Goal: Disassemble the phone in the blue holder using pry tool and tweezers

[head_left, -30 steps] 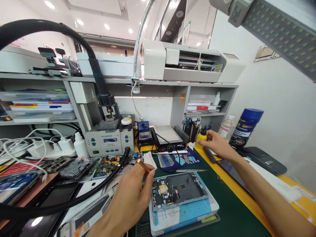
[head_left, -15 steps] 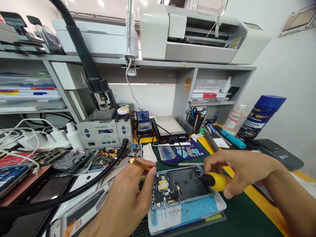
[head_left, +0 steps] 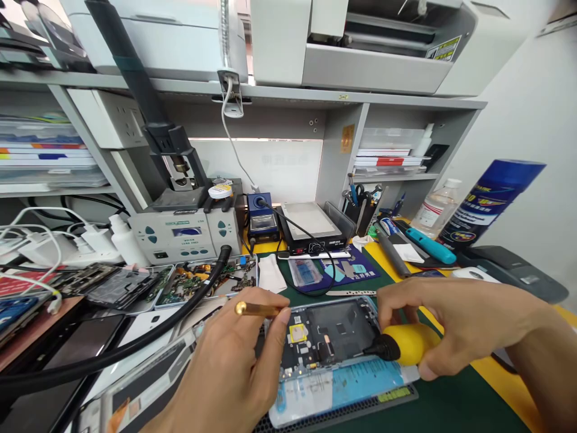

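Although its left end is partly covered by a hand, the opened phone frame with grey-blue rim and black inside (head_left: 331,331) can be seen well, lying on a flat blue and white block (head_left: 347,388). Under this block is a dark perforated mat (head_left: 324,420), and all rests on the green work mat (head_left: 442,403) of the yellow bench (head_left: 496,380). The right hand (head_left: 464,325) has its grip clamped on a yellow squeeze bottle with black nozzle (head_left: 412,344). The bottle is tilted on its side, and its nozzle points left, over the right part of the frame; whether the tip touches it, I cannot tell from this view. The left hand (head_left: 229,361) is at the left end of the frame, and its grip is pressed together, thumb against fingers, on a thin golden metal rod (head_left: 256,309). Behind the frame are a purple printed sheet (head_left: 367,272) and a black heating device with pale flat plate (head_left: 311,222). Further to the left stands a grey control station with small display (head_left: 202,237), near a thick black hose (head_left: 171,337).
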The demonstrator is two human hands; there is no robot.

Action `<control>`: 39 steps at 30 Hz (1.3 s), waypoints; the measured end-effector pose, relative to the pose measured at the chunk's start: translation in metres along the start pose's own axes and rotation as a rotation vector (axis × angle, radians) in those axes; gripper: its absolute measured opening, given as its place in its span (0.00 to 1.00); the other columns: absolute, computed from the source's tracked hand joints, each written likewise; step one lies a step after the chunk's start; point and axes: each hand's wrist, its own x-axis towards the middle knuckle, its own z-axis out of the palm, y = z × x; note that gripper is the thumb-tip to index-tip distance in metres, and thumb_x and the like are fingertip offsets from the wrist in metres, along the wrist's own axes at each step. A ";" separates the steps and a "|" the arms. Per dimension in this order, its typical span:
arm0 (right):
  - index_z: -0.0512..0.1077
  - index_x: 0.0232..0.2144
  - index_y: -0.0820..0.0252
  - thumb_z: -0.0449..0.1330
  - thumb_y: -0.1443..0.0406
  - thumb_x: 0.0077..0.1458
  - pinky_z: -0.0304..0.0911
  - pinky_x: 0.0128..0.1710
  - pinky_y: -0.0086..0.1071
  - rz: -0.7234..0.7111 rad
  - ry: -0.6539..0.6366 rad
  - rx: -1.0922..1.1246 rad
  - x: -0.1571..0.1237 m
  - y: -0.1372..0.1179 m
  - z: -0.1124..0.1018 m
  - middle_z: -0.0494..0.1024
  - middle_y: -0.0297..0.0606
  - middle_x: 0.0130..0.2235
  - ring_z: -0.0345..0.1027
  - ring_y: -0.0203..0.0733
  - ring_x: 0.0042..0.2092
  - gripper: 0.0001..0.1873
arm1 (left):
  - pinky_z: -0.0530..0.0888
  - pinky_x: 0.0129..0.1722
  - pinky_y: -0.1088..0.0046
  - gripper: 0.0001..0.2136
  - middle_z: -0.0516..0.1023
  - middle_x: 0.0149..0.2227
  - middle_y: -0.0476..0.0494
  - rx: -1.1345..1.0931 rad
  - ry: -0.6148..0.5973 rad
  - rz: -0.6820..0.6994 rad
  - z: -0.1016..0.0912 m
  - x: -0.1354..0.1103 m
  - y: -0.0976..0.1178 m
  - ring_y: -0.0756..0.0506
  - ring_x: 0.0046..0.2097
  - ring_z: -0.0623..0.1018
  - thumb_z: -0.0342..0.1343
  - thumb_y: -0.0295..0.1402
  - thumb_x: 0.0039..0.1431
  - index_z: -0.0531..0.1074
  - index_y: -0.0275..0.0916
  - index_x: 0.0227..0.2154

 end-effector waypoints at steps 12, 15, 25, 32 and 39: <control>0.77 0.45 0.54 0.73 0.56 0.41 0.67 0.44 0.42 -0.027 -0.010 -0.006 -0.002 -0.003 0.004 0.82 0.39 0.47 0.74 0.58 0.46 0.26 | 0.82 0.42 0.73 0.07 0.86 0.41 0.51 -0.135 -0.097 -0.229 -0.004 -0.002 0.023 0.43 0.42 0.86 0.59 0.33 0.66 0.82 0.49 0.39; 0.77 0.44 0.54 0.73 0.55 0.40 0.66 0.43 0.41 -0.030 -0.007 -0.023 -0.002 -0.004 0.004 0.82 0.39 0.46 0.74 0.57 0.46 0.27 | 0.83 0.39 0.75 0.08 0.87 0.39 0.50 -0.220 -0.129 -0.232 -0.002 0.001 0.029 0.43 0.42 0.86 0.58 0.31 0.65 0.84 0.47 0.37; 0.78 0.43 0.54 0.72 0.51 0.41 0.67 0.39 0.36 -0.050 0.051 -0.040 -0.004 -0.012 0.006 0.83 0.38 0.44 0.75 0.54 0.42 0.26 | 0.84 0.33 0.75 0.07 0.87 0.35 0.49 -0.286 -0.119 -0.385 0.003 0.000 0.032 0.43 0.36 0.87 0.62 0.36 0.63 0.85 0.47 0.37; 0.77 0.42 0.53 0.71 0.52 0.42 0.65 0.37 0.35 -0.051 0.060 -0.052 -0.004 -0.016 0.008 0.82 0.37 0.44 0.75 0.52 0.41 0.25 | 0.77 0.23 0.77 0.14 0.84 0.26 0.50 -0.302 -0.208 -0.526 0.005 0.004 0.035 0.45 0.26 0.81 0.58 0.43 0.66 0.84 0.44 0.30; 0.77 0.43 0.53 0.71 0.53 0.42 0.65 0.40 0.36 -0.051 0.057 -0.058 -0.003 -0.017 0.008 0.82 0.36 0.46 0.74 0.53 0.43 0.25 | 0.75 0.22 0.78 0.15 0.84 0.28 0.51 -0.347 -0.265 -0.593 0.008 0.003 0.035 0.45 0.28 0.81 0.57 0.45 0.65 0.84 0.46 0.30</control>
